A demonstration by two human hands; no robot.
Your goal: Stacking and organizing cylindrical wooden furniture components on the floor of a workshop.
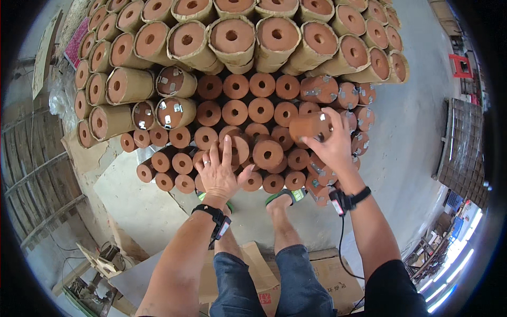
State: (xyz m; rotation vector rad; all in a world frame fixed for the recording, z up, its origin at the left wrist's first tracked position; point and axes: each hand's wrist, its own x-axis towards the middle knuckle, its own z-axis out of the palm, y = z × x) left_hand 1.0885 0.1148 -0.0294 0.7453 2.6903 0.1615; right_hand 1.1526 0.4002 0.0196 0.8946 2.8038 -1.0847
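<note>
My right hand grips a short reddish-brown clay cylinder by its right end. That cylinder lies tilted on its side above the rows of others. With fingers spread, my left hand rests against another clay cylinder, its palm partly hiding the ones underneath. Just right of it, a separate cylinder with a round center hole stands higher than its neighbors. Around both hands, several rows of bare clay cylinders show their holed ends.
Taller cylinders in brown paper wraps are stacked at the far side. Cylinders with silvery patches stand at the right of the rows. Flattened cardboard lies near my feet. A red stool and a stack of slatted panels are far right.
</note>
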